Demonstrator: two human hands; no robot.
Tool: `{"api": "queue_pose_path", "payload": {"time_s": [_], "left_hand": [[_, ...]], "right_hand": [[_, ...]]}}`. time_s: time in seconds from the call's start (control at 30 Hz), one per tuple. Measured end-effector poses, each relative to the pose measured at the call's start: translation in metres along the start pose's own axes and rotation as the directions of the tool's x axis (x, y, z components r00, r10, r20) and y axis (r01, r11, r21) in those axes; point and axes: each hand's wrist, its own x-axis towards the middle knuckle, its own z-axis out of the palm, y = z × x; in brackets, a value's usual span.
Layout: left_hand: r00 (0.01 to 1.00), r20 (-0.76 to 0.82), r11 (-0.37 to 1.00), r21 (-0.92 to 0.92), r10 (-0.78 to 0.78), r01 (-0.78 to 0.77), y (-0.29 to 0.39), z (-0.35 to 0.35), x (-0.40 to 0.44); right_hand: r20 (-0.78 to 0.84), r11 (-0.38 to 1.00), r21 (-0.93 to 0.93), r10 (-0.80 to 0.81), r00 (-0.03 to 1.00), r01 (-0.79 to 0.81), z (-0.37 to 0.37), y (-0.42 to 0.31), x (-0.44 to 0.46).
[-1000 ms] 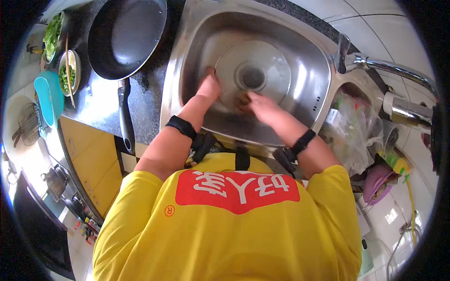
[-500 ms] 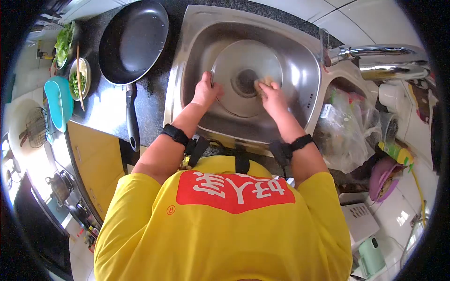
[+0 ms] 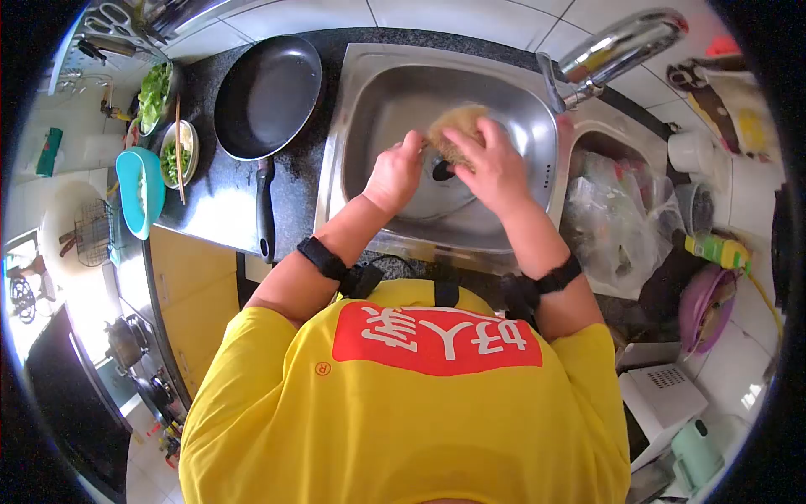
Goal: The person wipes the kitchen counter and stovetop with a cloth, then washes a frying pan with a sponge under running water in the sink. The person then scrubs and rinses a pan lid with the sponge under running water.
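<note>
Head view: right hand (image 3: 501, 172) clasps tan scrubber (image 3: 457, 120); left hand (image 3: 395, 178) beside it, grip unclear.

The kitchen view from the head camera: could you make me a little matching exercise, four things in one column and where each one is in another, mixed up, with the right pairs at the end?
Things
1. Frying pan
2. Tan scrubbing pad
3. Clear plastic bag
4. Chopsticks

Places
A. Across a small bowl of chopped greens
B. Directly on the dark counter, beside the sink
C. In the right hand, over the large basin
D. In and over the smaller basin

Right pairs: 1-B, 2-C, 3-D, 4-A
</note>
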Motion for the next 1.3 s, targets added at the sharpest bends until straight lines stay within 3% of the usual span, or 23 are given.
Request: {"api": "queue_pose_path", "payload": {"time_s": [0.07,0.2,0.27,0.3,0.37,0.53,0.6,0.73,0.83,0.9,0.97,1.03,1.1,1.13,1.2,1.23,1.3], "left_hand": [[1.0,-0.011,1.0,0.002,0.013,-0.013,0.004,0.003,-0.005],[0.999,-0.026,0.999,0.014,0.048,-0.047,0.002,0.005,-0.008],[0.997,-0.047,0.998,0.015,0.057,-0.056,0.005,0.003,-0.009],[0.996,-0.063,0.998,0.016,0.061,-0.06,0.006,0.001,-0.01],[0.996,-0.064,0.999,-0.003,0.054,-0.055,0.001,0.0,-0.014],[0.997,-0.07,1.0,0.0,0.013,-0.013,-0.004,0.001,-0.018],[0.997,-0.074,1.0,0.013,0.012,-0.011,0.001,0.001,-0.017],[0.997,-0.079,1.0,0.002,0.002,-0.002,0.0,0.004,-0.017],[0.996,-0.086,1.0,-0.024,0.007,-0.009,-0.001,0.003,-0.019],[0.995,-0.102,0.998,-0.054,0.012,-0.017,-0.004,0.004,-0.02],[0.993,-0.116,0.997,-0.079,-0.006,-0.003,-0.01,0.004,-0.022],[0.992,-0.121,0.994,-0.105,-0.026,0.014,-0.016,0.003,-0.025],[0.994,-0.097,0.981,-0.192,-0.059,0.039,-0.02,0.003,-0.028],[0.994,-0.092,0.981,-0.191,-0.056,0.038,-0.018,0.0,-0.027],[0.996,-0.057,0.976,-0.211,-0.069,0.055,-0.014,-0.005,-0.029],[0.997,-0.053,0.977,-0.209,-0.061,0.048,-0.015,-0.005,-0.026],[0.998,-0.032,0.98,-0.191,-0.056,0.049,-0.018,-0.002,-0.024]], "right_hand": [[0.092,0.985,-0.171,0.029,0.995,-0.013,-0.003,-0.005,0.003],[0.027,0.975,-0.22,0.016,0.999,-0.01,-0.008,0.009,-0.002],[-0.054,0.96,-0.202,0.184,0.981,-0.192,-0.006,0.039,-0.007],[-0.058,0.959,-0.205,0.187,0.981,-0.195,-0.009,0.035,-0.006],[-0.031,0.983,-0.183,-0.001,1.0,-0.005,-0.016,0.015,0.0],[-0.094,0.937,-0.338,-0.122,0.988,0.083,-0.019,0.014,0.003],[-0.065,0.999,0.044,0.028,0.997,-0.026,-0.005,0.031,0.0],[-0.037,0.984,-0.073,-0.165,0.986,0.162,0.002,0.001,0.006],[-0.016,0.98,-0.068,-0.19,0.982,0.188,0.002,0.013,0.009],[0.022,0.992,-0.018,-0.121,0.992,0.122,0.003,0.045,0.0],[0.043,0.949,0.257,0.175,0.984,-0.18,0.018,0.09,-0.012],[0.046,0.954,0.24,0.172,0.984,-0.178,0.012,0.081,-0.007],[0.046,0.988,0.154,-0.021,0.999,0.014,0.009,0.059,0.004],[0.044,0.988,0.155,-0.016,0.999,0.009,0.008,0.054,0.01],[0.102,0.97,0.199,-0.163,0.981,0.14,0.008,0.049,0.013],[0.095,0.971,0.197,-0.159,0.983,0.138,0.009,0.054,0.014],[0.074,0.969,0.248,-0.001,0.997,-0.017,0.015,0.068,0.008]]}}
